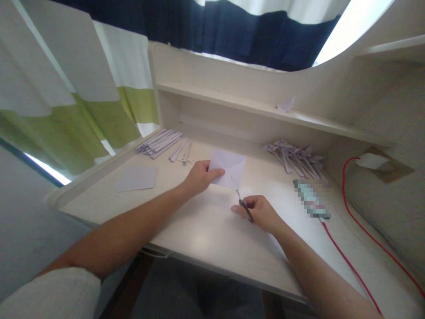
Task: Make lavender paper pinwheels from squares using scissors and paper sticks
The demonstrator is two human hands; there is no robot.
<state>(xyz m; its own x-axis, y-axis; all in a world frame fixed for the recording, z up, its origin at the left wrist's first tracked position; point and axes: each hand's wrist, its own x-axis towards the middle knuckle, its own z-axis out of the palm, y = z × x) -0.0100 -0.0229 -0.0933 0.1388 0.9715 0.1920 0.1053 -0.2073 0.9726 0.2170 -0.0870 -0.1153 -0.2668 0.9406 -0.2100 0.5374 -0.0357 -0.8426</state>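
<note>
Over the middle of the desk, my left hand (200,178) pinches a square of pale paper (229,165) by its left edge, thumb on top. Crease lines cross the paper diagonally. My right hand (260,212) is closed around the dark handles of a small pair of scissors (246,210). The scissors' blades point up and away from me and meet the paper near its lower right corner. Part of the blades is hidden, so how deep they reach into the sheet is hard to see.
Left on the desk (199,239) lie a stack of paper squares (137,178) and rolled paper sticks (161,142). Folded paper pinwheels on sticks (295,157) lie back right. A phone (311,198) with a red cable (348,266) is at right. The shelf (226,98) holds a folded paper piece (286,104).
</note>
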